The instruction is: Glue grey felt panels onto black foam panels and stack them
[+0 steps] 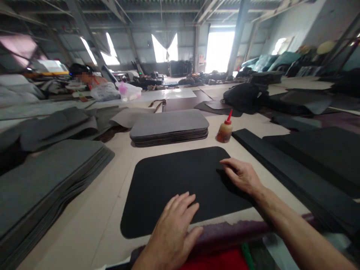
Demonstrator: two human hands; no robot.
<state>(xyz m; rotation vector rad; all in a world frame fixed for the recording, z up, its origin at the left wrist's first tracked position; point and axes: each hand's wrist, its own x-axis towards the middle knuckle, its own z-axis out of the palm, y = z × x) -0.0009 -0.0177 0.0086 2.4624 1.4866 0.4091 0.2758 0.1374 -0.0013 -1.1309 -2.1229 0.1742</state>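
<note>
A black sheet (168, 176) with rounded corners lies flat in front of me on the pale tabletop. My left hand (177, 217) rests over its near edge, palm down, fingers stretched out and slightly spread. Over the right part of the sheet, my right hand (242, 174) has its fingers bent, with thumb and forefinger close together. Whatever is between them, if anything, I cannot make out; a dark patch shows just beneath. Beyond the sheet's right far corner stands a squeeze bottle (224, 131) with a red nozzle and brownish contents.
Behind the sheet sits a stack of grey rounded sheets (170, 123). A taller stack of dark grey sheets (50, 176) fills the left side. Long black strips (281, 172) lie at the right. Farther off are a black bag (244, 97), plastic bags (131, 91) and another person (92, 80).
</note>
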